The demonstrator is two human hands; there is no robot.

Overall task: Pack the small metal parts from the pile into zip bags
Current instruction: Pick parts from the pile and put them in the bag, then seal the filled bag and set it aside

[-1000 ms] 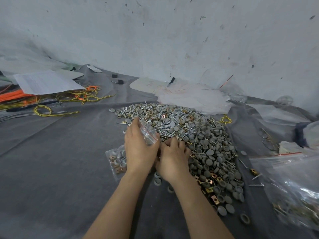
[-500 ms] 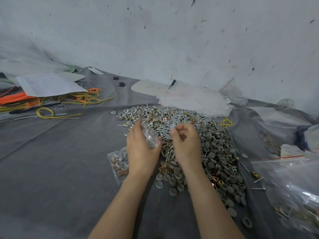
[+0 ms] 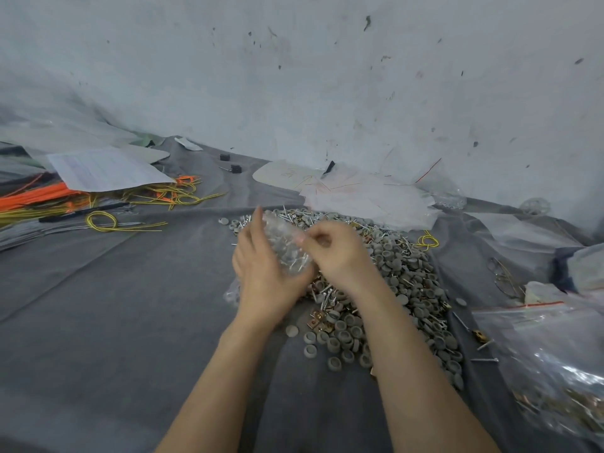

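Yellow wires (image 3: 108, 220) left of pile (image 3: 392, 276)

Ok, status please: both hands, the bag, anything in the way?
Left hand holds zip bag, some parts inside. Right hand pinches its mouth. Pile close by, nothing blocking.

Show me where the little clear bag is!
In the head view, the little clear bag sits mid-frame in the left hand, right hand pinching its edge, beside the parts pile.

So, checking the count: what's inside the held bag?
Silvery screws show through the clear bag in the left hand. The right hand pinches at its mouth. The palm hides its lower part, so the rest can't be told.
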